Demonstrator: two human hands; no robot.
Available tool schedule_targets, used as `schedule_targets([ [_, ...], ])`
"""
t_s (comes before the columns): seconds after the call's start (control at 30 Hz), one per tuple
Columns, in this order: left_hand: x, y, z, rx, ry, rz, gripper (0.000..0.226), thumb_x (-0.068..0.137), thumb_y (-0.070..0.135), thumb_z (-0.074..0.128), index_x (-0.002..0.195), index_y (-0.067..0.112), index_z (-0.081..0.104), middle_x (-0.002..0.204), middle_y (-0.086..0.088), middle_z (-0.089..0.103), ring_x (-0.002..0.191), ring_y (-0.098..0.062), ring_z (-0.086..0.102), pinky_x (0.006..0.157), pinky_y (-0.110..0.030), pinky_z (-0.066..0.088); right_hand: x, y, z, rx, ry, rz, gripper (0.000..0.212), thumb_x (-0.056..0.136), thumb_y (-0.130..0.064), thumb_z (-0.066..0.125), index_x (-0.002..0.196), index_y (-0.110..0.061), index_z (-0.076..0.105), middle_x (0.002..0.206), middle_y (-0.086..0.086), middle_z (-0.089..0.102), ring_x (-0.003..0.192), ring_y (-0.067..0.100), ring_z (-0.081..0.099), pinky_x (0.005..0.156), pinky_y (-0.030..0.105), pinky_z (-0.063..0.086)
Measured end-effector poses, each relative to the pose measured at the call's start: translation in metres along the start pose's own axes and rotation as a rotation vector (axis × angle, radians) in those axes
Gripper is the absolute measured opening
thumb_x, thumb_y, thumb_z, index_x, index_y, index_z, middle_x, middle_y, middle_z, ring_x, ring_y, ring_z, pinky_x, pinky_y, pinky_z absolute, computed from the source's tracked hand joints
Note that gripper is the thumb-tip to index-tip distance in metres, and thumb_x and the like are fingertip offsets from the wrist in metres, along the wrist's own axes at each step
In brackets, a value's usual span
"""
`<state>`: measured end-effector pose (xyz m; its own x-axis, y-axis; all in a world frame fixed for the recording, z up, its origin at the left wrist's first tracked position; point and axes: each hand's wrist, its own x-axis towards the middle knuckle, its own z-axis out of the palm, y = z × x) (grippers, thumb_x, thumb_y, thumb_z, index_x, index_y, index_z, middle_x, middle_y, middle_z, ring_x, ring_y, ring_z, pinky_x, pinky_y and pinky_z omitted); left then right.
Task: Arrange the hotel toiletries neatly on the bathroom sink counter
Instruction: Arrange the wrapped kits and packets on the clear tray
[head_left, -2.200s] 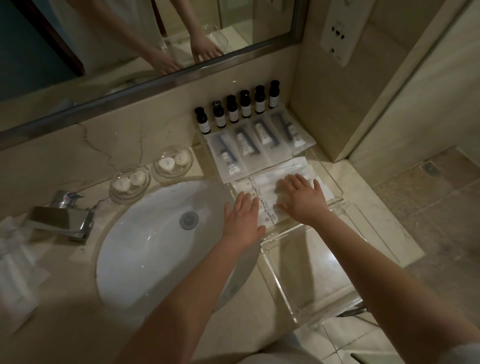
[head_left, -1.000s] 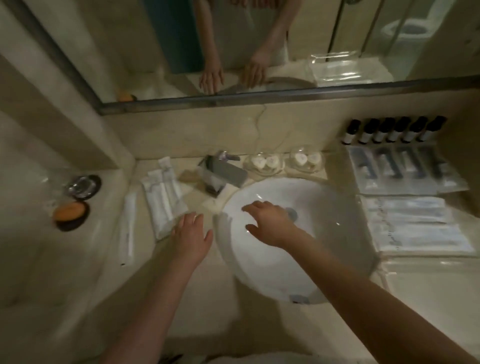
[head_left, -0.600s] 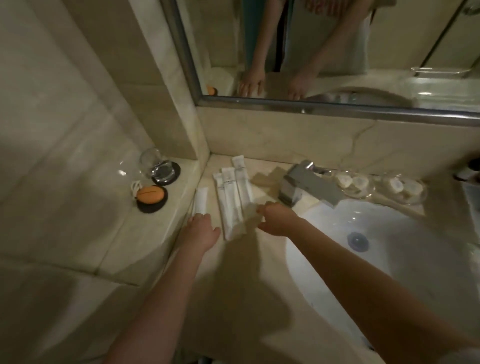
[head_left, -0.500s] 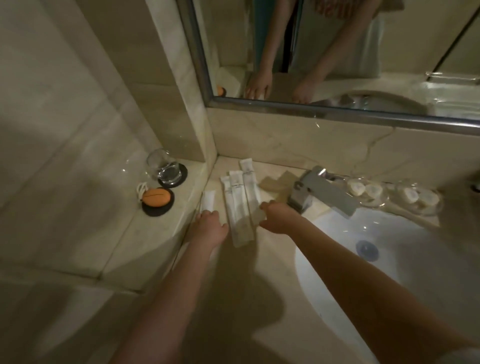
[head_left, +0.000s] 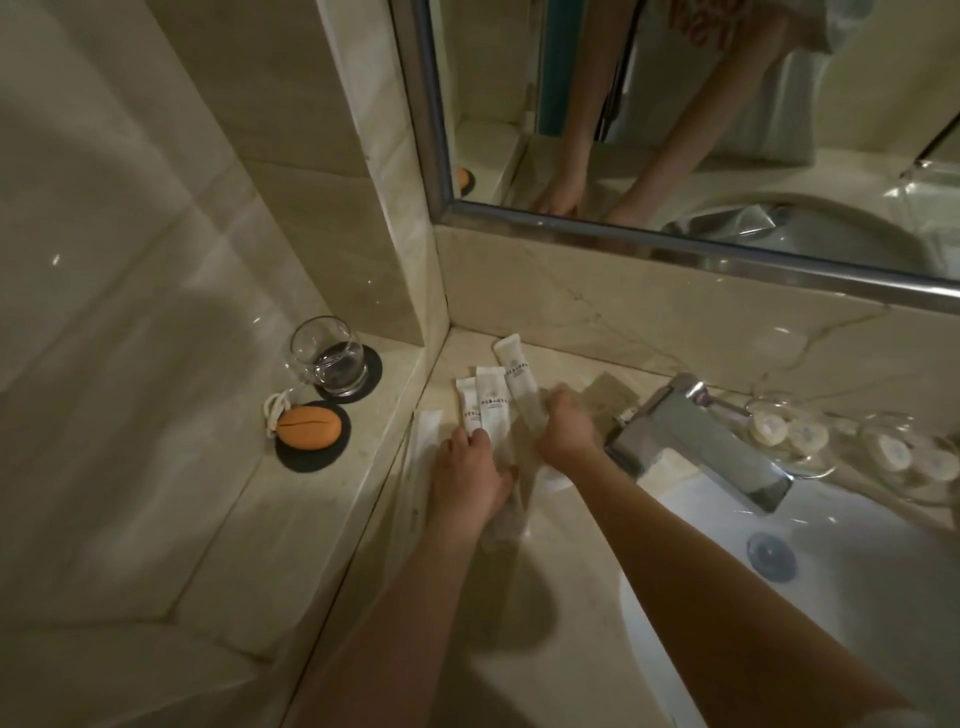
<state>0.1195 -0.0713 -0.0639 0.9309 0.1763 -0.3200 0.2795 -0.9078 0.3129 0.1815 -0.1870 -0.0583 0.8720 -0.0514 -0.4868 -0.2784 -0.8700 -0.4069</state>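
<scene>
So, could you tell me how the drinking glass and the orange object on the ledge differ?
The drinking glass is clear and see-through; the orange object is opaque and solid orange. The glass stands upright and is the taller of the two; the orange object is a low oval with a slit along its top and a white cord at its left end. Both sit on round dark coasters on the ledge, left of the counter, untouched by either hand.
</scene>
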Motion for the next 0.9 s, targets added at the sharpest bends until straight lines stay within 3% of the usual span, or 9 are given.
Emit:
schedule_targets([
  [0.13,0.012,0.015,0.003,0.002,-0.011,-0.121,0.056,0.085,0.042,0.058,0.126,0.007,0.044,0.134,-0.013,0.043,0.121,-0.031,0.042,0.103,-0.041,0.037,0.003,0.008,-0.014,0.164,-0.014,0.041,0.025,0.09,-0.012,0.05,0.113,-0.004,0.054,0.109,0.015,0.063,0.1,0.031,0.061,0.072,0.033,0.046],
  [0.23,0.017,0.022,0.004,0.019,0.014,-0.223,0.054,0.086,0.034,0.059,0.128,0.005,0.041,0.133,-0.016,0.046,0.12,-0.032,0.044,0.1,-0.04,0.039,-0.008,0.017,-0.024,0.402,0.05,0.007,0.019,0.09,-0.009,0.041,0.104,-0.008,0.053,0.092,0.012,0.06,0.084,0.031,0.06,0.066,0.035,0.047],
  [0.33,0.021,0.026,0.003,-0.003,0.006,-0.284,0.043,0.087,0.032,0.057,0.121,0.007,0.052,0.127,-0.015,0.052,0.117,-0.032,0.048,0.098,-0.043,0.044,-0.026,0.026,-0.028,0.496,0.093,-0.061,0.009,0.089,-0.01,0.042,0.093,-0.01,0.05,0.08,0.009,0.057,0.076,0.033,0.059,0.067,0.044,0.05],
  [0.5,0.022,0.029,-0.011,-0.181,-0.08,-0.274,0.04,0.082,0.03,0.061,0.116,0.008,0.06,0.117,-0.014,0.06,0.109,-0.032,0.057,0.094,-0.041,0.05,-0.054,0.033,-0.034,0.532,0.098,-0.153,0.008,0.089,-0.01,0.043,0.089,-0.013,0.05,0.077,0.005,0.054,0.069,0.024,0.053,0.062,0.036,0.044],
  [0.6,0.015,0.028,-0.018,-0.309,-0.042,-0.237,0.04,0.076,0.03,0.056,0.113,0.016,0.059,0.106,-0.01,0.066,0.095,-0.035,0.064,0.081,-0.039,0.056,-0.07,0.042,-0.038,0.549,0.125,-0.17,0.012,0.087,-0.008,0.04,0.087,-0.016,0.049,0.077,0.003,0.055,0.064,0.016,0.048,0.053,0.027,0.036],
  [0.7,0.005,0.031,-0.024,-0.492,0.001,-0.224,0.038,0.08,0.023,0.052,0.118,0.019,0.056,0.106,-0.008,0.065,0.091,-0.033,0.064,0.078,-0.041,0.057,-0.087,0.054,-0.039,0.613,0.119,-0.174,0.012,0.085,-0.008,0.039,0.086,-0.015,0.049,0.076,0.003,0.054,0.067,0.019,0.048,0.056,0.027,0.036],
  [0.8,-0.018,0.038,-0.032,-0.654,0.059,-0.182,0.037,0.081,0.022,0.051,0.117,0.019,0.053,0.107,-0.006,0.063,0.085,-0.026,0.065,0.07,-0.036,0.057,-0.106,0.07,-0.041,0.635,0.122,-0.18,0.008,0.087,-0.021,0.049,0.09,-0.014,0.052,0.078,0.003,0.056,0.071,0.019,0.051,0.064,0.032,0.041],
  [0.9,-0.048,0.046,-0.034,-0.815,0.085,-0.158,0.026,0.09,0.012,0.052,0.115,0.012,0.047,0.104,-0.005,0.059,0.076,-0.019,0.065,0.055,-0.027,0.046,-0.127,0.092,-0.042,0.684,0.172,-0.172,0.027,0.089,-0.043,0.051,0.084,-0.017,0.056,0.078,0.004,0.06,0.074,0.021,0.056,0.068,0.038,0.046],
])
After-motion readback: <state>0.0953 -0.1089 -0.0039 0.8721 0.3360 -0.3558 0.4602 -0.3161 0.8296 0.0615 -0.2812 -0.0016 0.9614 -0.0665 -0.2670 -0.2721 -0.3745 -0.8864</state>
